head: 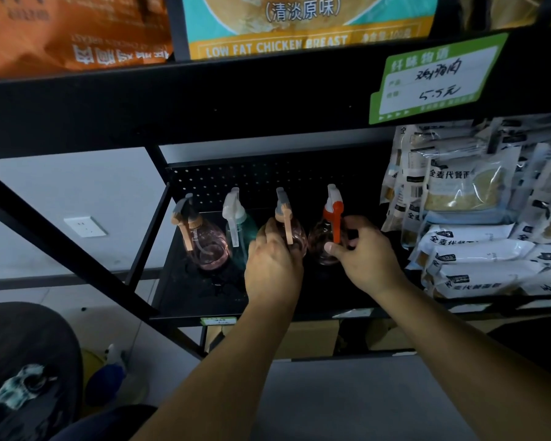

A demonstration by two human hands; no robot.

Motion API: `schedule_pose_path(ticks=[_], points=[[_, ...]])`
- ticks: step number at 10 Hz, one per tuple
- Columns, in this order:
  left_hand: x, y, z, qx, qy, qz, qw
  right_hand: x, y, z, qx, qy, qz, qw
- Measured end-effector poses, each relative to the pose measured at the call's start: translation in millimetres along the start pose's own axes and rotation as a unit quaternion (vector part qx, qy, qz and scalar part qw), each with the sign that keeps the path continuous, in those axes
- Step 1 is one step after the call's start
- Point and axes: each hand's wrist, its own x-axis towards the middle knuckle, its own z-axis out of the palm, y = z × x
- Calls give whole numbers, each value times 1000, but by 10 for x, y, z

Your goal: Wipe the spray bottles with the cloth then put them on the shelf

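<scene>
Several spray bottles stand in a row on the black shelf [198,297]. From the left: a pink bottle with a tan trigger [206,246], a teal bottle with a white trigger [240,230], a pink bottle with a tan trigger [295,232] and a pink bottle with an orange trigger [320,246]. My left hand [272,265] wraps around the third bottle's body. My right hand [366,253] grips the orange-trigger bottle from its right side, thumb on the front. No cloth is visible.
Stacked white food packets [477,249] fill the shelf's right half, close to my right hand. An upper shelf beam with a green price tag [433,78] hangs overhead. A diagonal black brace [64,243] runs at left. Cardboard boxes [309,340] sit below.
</scene>
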Motion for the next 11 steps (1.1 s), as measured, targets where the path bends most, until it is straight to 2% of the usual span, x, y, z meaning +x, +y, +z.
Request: schedule_pose_path(ticks=[5,11], points=[[20,25,-23,-13,-18,-17,1000,7,7,52,-7,5,9,1000],[-177,8,-328,-42,-22,28,999,-178,-211,-186,-41,-19,25,999]])
